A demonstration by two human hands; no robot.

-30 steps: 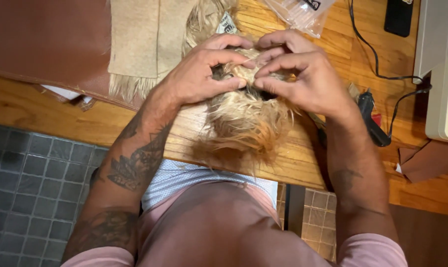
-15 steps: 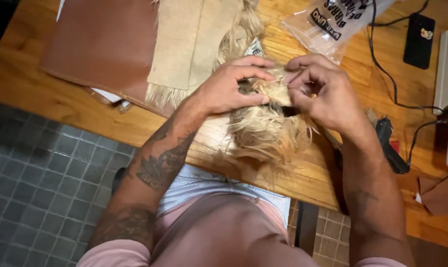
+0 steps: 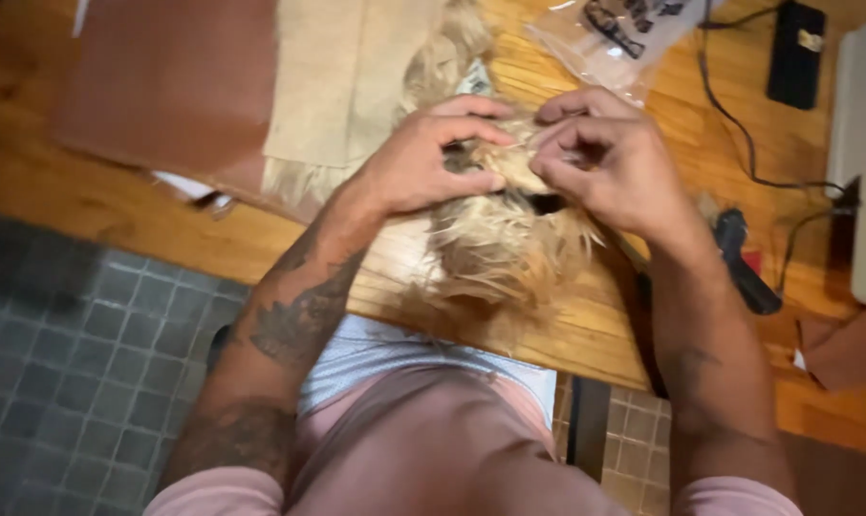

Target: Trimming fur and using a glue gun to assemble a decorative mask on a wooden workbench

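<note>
Head view: camera nearer blond hairpiece (image 3: 509,244) than before.

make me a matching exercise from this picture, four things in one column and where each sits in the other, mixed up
Things:
1. blond hair piece
2. clear plastic bag
3. brown leather sheet
4. black phone

Places:
a. far left on the wooden table
b. top right, near the cable
c. between the left hand and right hand
d. top centre, beyond the hands

Pairs: 1-c, 2-d, 3-a, 4-b
</note>
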